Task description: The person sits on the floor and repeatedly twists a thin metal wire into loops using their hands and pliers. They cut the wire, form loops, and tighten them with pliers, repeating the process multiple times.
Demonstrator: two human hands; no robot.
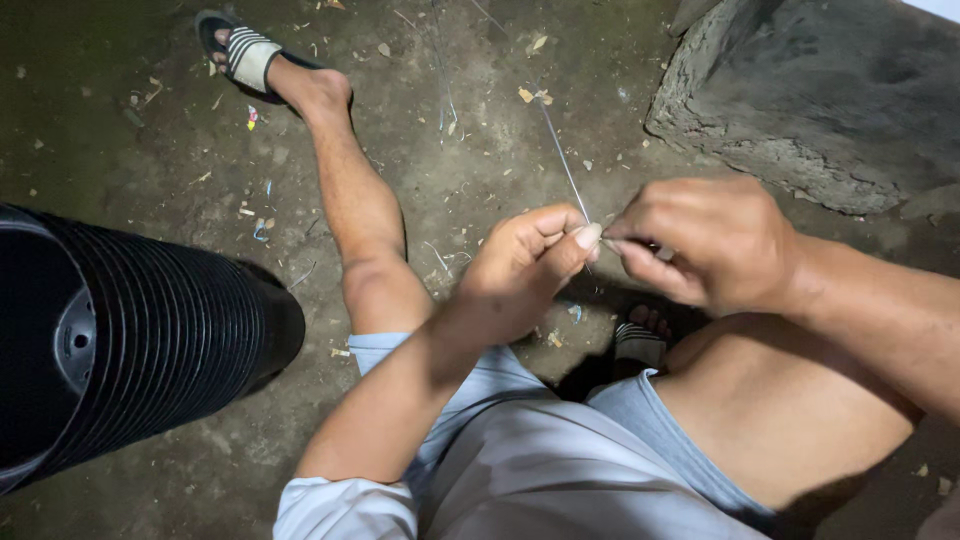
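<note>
A thin pale strand [562, 158], like a wire or a splint, runs up and away from my fingers over the dirt floor. My left hand [525, 265] pinches its near end between thumb and forefinger. My right hand [705, 240] meets it fingertip to fingertip and pinches the same strand just to the right. Both hands hover above my knees; I sit low in light grey shorts [520, 450].
A stack of black ribbed plastic pots [150, 330] lies on its side at the left. A rough concrete block [820, 100] stands at the upper right. My left leg stretches out to a striped sandal [245, 55]. Scraps and strand bits litter the ground.
</note>
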